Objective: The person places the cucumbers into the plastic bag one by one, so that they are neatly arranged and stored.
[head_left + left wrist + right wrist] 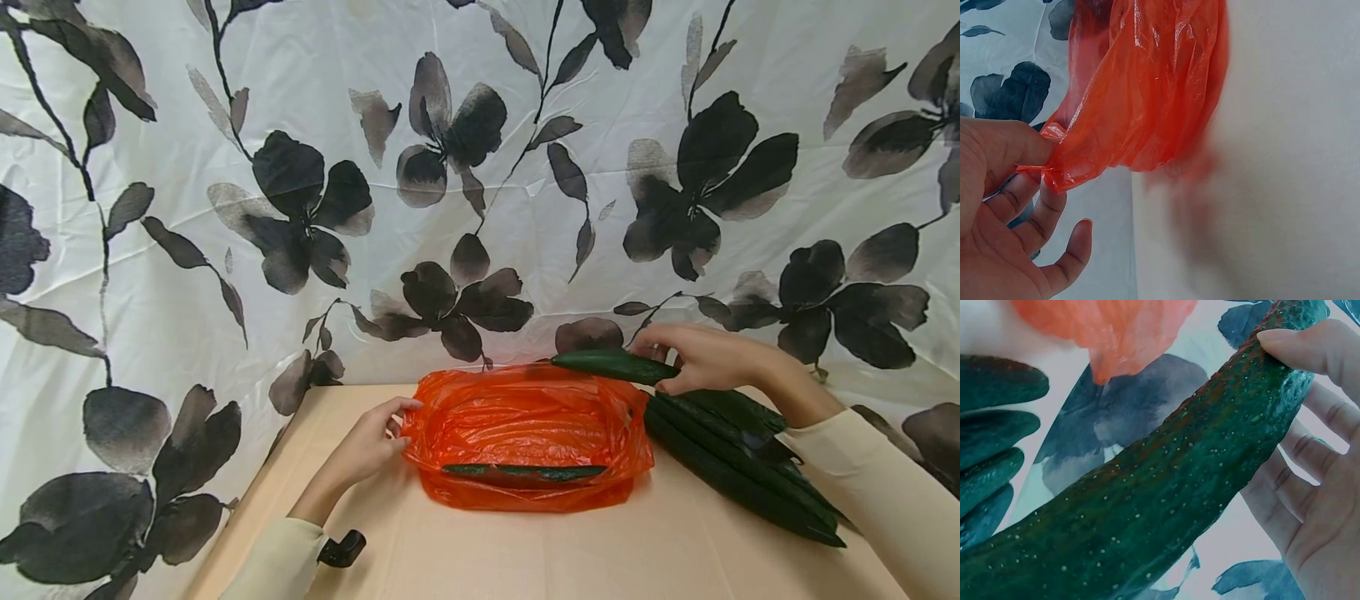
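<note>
A red plastic bag (525,417) lies on the table with its mouth spread wide, and one cucumber (525,473) shows inside along the near side. My left hand (369,443) pinches the bag's left edge between thumb and fingers; the left wrist view shows the gathered red film (1063,172) there. My right hand (712,360) grips another cucumber (611,365) by its right part, lifted above the bag's far right rim. In the right wrist view the thumb lies across this bumpy dark green cucumber (1147,475), with the fingers behind it.
A pile of several cucumbers (738,467) lies on the table right of the bag, below my right forearm. A small black object (342,548) is by my left sleeve. Behind the table (540,550) hangs a white cloth (555,250) with dark flowers.
</note>
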Action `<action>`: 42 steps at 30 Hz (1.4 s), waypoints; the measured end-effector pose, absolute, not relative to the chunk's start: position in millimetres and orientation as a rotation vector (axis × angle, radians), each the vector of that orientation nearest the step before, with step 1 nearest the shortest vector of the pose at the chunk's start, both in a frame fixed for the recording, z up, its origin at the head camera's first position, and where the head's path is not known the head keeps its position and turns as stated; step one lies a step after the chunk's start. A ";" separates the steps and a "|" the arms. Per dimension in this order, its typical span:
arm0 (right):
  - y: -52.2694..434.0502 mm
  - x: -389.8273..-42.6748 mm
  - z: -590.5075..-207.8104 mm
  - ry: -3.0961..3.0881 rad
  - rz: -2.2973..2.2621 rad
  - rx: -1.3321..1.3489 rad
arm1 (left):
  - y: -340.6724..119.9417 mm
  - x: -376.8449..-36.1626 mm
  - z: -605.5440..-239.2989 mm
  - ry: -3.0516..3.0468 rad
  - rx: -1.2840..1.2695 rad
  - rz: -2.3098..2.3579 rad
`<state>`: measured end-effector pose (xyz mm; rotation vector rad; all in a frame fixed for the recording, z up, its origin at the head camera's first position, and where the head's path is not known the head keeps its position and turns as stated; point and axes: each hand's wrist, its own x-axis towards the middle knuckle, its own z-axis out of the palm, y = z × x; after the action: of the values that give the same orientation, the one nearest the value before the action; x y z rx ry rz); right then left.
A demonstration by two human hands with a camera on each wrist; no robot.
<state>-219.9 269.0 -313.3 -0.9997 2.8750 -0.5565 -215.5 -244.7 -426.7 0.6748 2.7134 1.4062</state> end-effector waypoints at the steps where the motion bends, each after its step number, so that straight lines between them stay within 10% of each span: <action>1: 266.9 -220.1 -313.0 2.883 -0.546 -1.012 | -244.7 -215.6 -426.6 2.718 0.677 1.401; 42: 179.2 -226.0 -302.5 2.842 -0.476 -1.279 | -242.9 -218.5 -423.4 2.737 0.623 1.345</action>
<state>-226.0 179.2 -302.5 -1.2792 2.8418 -0.4763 -218.5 -242.9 -423.4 0.6225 2.7373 1.3454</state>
